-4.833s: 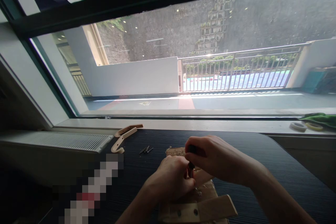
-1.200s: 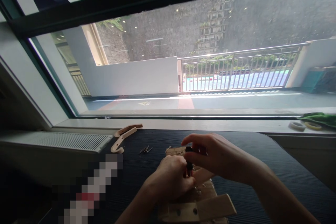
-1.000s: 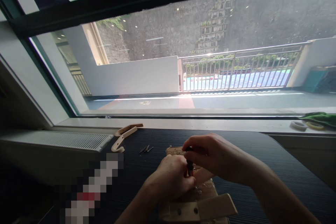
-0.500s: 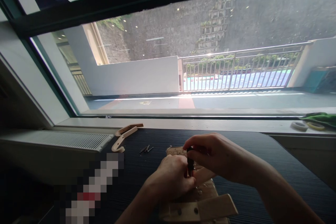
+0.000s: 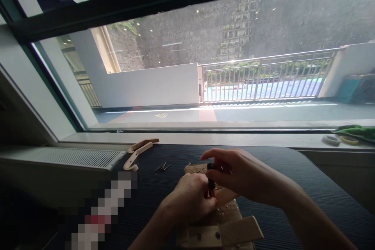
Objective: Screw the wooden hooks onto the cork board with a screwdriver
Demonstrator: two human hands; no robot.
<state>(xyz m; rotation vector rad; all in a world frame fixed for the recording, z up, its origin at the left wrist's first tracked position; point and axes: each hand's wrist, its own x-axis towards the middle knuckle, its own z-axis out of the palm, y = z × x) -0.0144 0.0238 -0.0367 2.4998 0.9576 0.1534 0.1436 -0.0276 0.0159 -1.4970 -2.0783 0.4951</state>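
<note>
A black-handled screwdriver (image 5: 211,179) stands upright over a pale wooden hook piece (image 5: 226,195). My right hand (image 5: 234,174) grips the handle near its top, thumb against it and forefinger raised off it. Low beside the shaft, my left hand (image 5: 193,195) is closed on the wooden piece; its fingers partly hide the tip. Beneath both lies a scarred wooden board (image 5: 230,213) with holes and wood chips. Across the board's near end rests another wooden piece (image 5: 240,230) with two dark holes.
Several screws (image 5: 162,167) lie on the black table (image 5: 293,187), left of the board. Beyond them are two curved wooden hooks (image 5: 137,156). A white radiator (image 5: 88,156) flanks the table. Tape rolls (image 5: 331,140) and a green cloth (image 5: 356,131) sit on the windowsill (image 5: 234,138).
My right forefinger has lifted away from the top of the screwdriver and straightened to the left. My left hand stays in place on the wood. The view has shifted slightly.
</note>
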